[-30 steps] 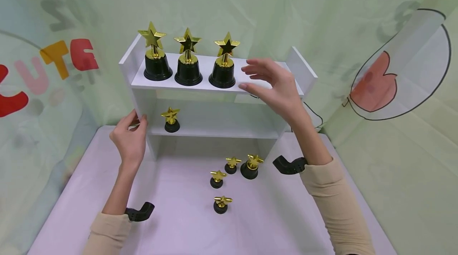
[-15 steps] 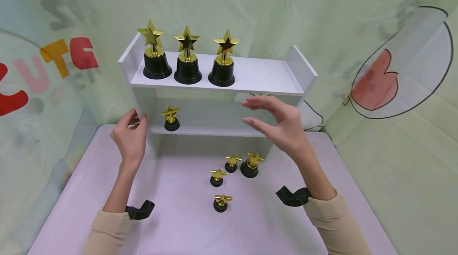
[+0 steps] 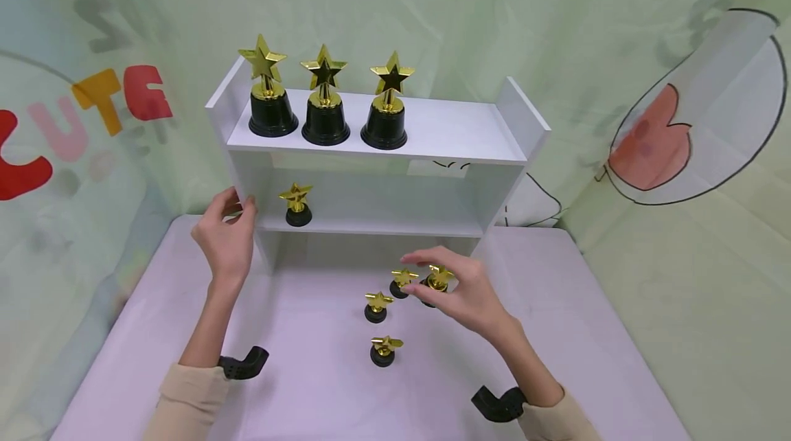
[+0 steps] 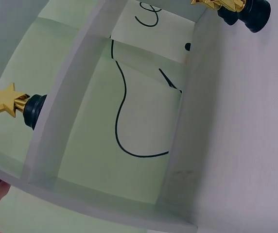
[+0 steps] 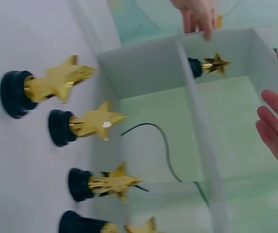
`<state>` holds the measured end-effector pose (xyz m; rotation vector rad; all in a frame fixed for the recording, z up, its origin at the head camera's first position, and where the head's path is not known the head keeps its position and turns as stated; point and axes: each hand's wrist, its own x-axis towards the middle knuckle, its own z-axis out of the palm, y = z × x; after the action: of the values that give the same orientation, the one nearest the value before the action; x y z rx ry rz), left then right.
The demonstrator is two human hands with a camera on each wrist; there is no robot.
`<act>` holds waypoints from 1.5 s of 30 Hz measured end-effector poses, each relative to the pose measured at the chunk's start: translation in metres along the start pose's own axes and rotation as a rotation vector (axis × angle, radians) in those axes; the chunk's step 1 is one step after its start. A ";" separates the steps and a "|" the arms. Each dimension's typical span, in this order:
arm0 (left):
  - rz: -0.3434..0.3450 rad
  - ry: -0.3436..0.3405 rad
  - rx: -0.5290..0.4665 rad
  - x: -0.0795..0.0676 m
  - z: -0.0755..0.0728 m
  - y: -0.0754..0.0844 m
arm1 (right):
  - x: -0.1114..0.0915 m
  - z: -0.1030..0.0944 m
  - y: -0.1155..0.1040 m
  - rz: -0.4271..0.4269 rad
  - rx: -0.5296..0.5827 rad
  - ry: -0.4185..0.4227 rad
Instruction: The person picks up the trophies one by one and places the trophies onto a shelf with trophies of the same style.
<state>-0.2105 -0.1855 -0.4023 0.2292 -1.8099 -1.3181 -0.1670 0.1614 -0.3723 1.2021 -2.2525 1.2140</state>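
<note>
A white two-tier shelf [image 3: 371, 221] stands on the table, and my left hand [image 3: 225, 235] pinches the front edge of its left side panel. My right hand [image 3: 460, 290] hovers with thumb and fingers spread in a C, holding nothing. Behind it, partly hidden, is a larger star trophy [image 3: 441, 277] with a black base; a small star trophy [image 3: 404, 276] stands just left of its fingertips. Two more small trophies, a middle one [image 3: 375, 309] and a front one [image 3: 384, 353], stand upright on the table. The right wrist view shows these table trophies in a row.
Three large star trophies, left [image 3: 269, 97], middle [image 3: 325, 108] and right [image 3: 386, 115], stand on the top board's left and centre. One small trophy [image 3: 298, 206] is on the middle board's left end. A printed green curtain [image 3: 469, 22] hangs behind.
My right hand has come down from beside the top board, past the middle board, to the trophies on the table. The left hand keeps its place on the side panel.
</note>
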 end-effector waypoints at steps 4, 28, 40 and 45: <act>0.008 0.002 0.015 0.000 0.000 -0.001 | -0.017 0.012 0.006 0.021 -0.007 -0.028; 0.019 -0.003 -0.006 -0.001 0.001 -0.004 | -0.091 0.072 0.030 0.357 0.076 -0.156; 0.029 0.001 0.006 -0.001 0.001 -0.005 | -0.111 0.091 0.042 0.467 0.174 -0.150; 0.031 0.007 0.004 0.000 0.001 -0.005 | -0.115 0.097 0.042 0.462 0.169 -0.133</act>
<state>-0.2127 -0.1868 -0.4069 0.2067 -1.8032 -1.2909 -0.1208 0.1566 -0.5221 0.8587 -2.6695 1.5540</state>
